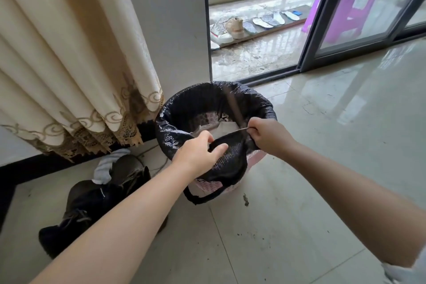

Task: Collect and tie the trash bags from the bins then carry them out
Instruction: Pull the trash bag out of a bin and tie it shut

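Bin (251, 159) mostly behind black liner (175, 127)

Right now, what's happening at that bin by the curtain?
A person is peeling the black trash bag off the pink bin. The left hand grips the near edge, and the right hand pinches it further along. The rest is still folded over the rim, with paper waste inside. Nothing tied yet.

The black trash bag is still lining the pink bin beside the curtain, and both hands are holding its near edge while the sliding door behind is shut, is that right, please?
Not quite: the sliding door stands open, with the wet balcony and shoes in plain sight through the gap in the head view. The rest holds: the black trash bag lines the pink bin beside the curtain, and the left hand and right hand hold its near edge.
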`<act>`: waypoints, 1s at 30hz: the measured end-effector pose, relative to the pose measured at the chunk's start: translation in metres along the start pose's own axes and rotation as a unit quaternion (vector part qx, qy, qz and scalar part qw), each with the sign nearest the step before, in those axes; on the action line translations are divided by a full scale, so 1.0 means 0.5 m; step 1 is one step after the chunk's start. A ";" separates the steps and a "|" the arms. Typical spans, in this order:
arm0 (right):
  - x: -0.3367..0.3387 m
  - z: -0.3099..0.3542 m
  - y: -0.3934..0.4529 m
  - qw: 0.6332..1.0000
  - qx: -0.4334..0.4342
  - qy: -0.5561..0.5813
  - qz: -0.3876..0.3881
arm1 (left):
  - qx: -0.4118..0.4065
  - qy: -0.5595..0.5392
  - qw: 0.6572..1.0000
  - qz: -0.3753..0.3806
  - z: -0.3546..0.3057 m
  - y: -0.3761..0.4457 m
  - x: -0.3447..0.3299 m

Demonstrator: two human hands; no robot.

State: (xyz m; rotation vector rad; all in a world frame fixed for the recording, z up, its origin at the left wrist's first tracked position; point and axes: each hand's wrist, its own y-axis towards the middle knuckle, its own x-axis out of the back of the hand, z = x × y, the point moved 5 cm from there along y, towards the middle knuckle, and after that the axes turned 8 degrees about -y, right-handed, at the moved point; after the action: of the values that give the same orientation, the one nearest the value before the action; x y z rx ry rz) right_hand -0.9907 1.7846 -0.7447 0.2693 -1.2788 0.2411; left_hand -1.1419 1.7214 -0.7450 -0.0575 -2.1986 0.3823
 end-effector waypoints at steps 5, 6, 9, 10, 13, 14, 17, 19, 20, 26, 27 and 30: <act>-0.009 0.004 0.025 0.996 -0.047 0.080 0.007 | -0.052 0.154 0.987 -0.009 -0.014 -0.020 -0.024; -0.008 0.006 0.022 0.995 -0.040 0.091 0.010 | -0.061 0.168 0.984 -0.005 -0.017 -0.021 -0.032; 0.001 0.001 0.004 0.993 0.007 0.117 0.016 | -0.090 0.094 0.991 0.016 -0.022 -0.021 -0.040; 0.006 -0.002 -0.003 0.992 0.037 0.116 0.028 | -0.095 0.055 0.994 0.013 -0.022 -0.021 -0.036; 0.010 -0.014 -0.026 0.987 0.141 0.061 0.044 | -0.075 -0.063 0.995 -0.007 -0.015 -0.016 -0.013; 0.011 -0.018 -0.033 0.984 0.174 0.036 0.033 | -0.060 -0.096 0.994 -0.005 -0.010 -0.014 -0.006; 0.005 -0.027 -0.040 0.976 0.219 -0.006 -0.006 | -0.028 -0.182 0.983 0.001 0.001 -0.019 0.009; 0.013 -0.021 -0.040 0.973 0.229 -0.018 -0.035 | -0.028 -0.204 0.979 0.010 0.010 -0.027 0.007; 0.019 -0.016 -0.039 0.971 0.231 -0.024 -0.054 | -0.029 -0.212 0.977 0.015 0.014 -0.033 0.003; 0.041 -0.010 -0.017 0.978 0.153 -0.026 -0.141 | -0.039 -0.198 0.978 -0.049 0.035 -0.045 0.019; 0.044 -0.013 -0.009 0.979 0.130 -0.027 -0.152 | -0.053 -0.143 0.987 -0.045 0.029 -0.048 0.025; 0.050 -0.029 0.018 0.992 0.035 -0.008 -0.124 | -0.056 0.116 0.989 -0.071 0.010 -0.055 0.047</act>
State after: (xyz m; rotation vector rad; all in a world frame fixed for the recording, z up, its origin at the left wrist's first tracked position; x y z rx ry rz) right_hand -0.9738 1.7985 -0.7238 0.4878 -1.2413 0.0721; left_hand -1.1577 1.6982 -0.7215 -0.0053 -1.9789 0.1616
